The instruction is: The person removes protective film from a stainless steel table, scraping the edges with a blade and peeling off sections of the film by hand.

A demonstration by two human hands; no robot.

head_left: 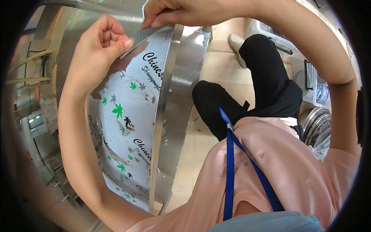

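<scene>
My left hand (101,52) is closed, thumb and finger pinching one end of a thin, see-through strip of film (143,37). At the other end, my right hand (189,13) pinches it too, so the strip stretches between them. Below lies a metal panel (133,19), partly covered by white printed protective film (116,110) with black lettering and green and dark leaf shapes. That film has a ragged torn edge near my left hand, with bare metal beyond it. I cannot tell whether the strip joins the printed film.
The panel's metal edge (191,58) runs along the tiled floor (223,63). My black-trousered legs (266,73) are to its right. Clear plastic bins (315,83) and stacked round metal pans (315,123) stand farther right. A blue lanyard (230,170) hangs over my pink shirt.
</scene>
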